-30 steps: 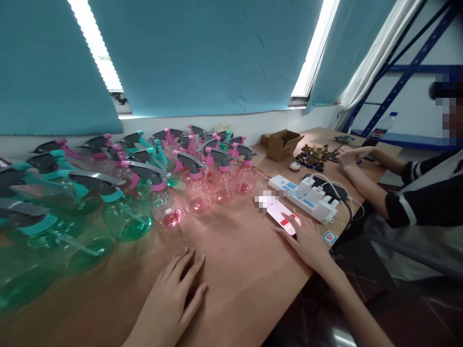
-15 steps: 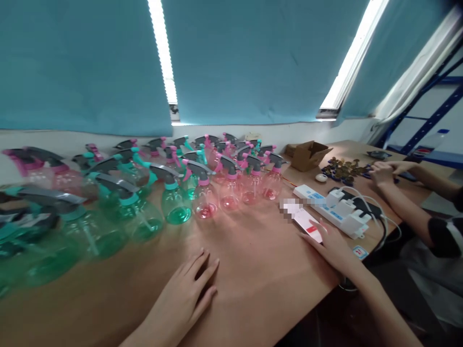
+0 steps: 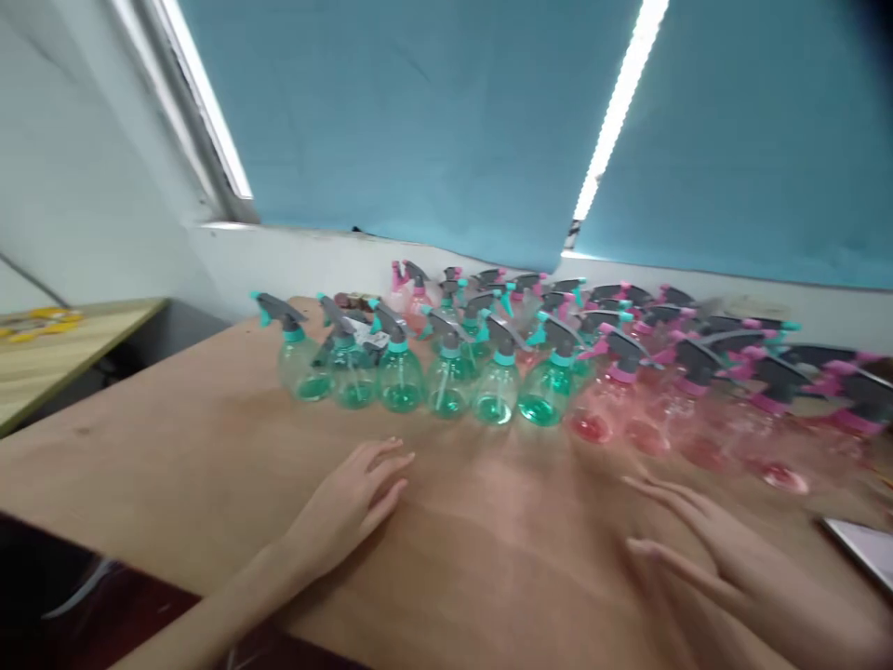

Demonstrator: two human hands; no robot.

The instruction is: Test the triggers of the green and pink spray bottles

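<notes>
Green spray bottle (image 3: 401, 384): where is it from the fingers?

Just beyond the left hand's (image 3: 354, 501) fingertips, apart from them. It stands upright, long axis vertical. I have left nearer to it than right.

Other side?

Pink spray bottle (image 3: 604, 407), upright too, just past the right hand's (image 3: 729, 547) fingertips. Phone (image 3: 863, 551) lies flat to the right of those fingers, cut off.

Fingers?

Both sets released, I'm holding nothing. Left ones loosely spread on the table (image 3: 502, 577); right blurred, can't tell contact.
</notes>
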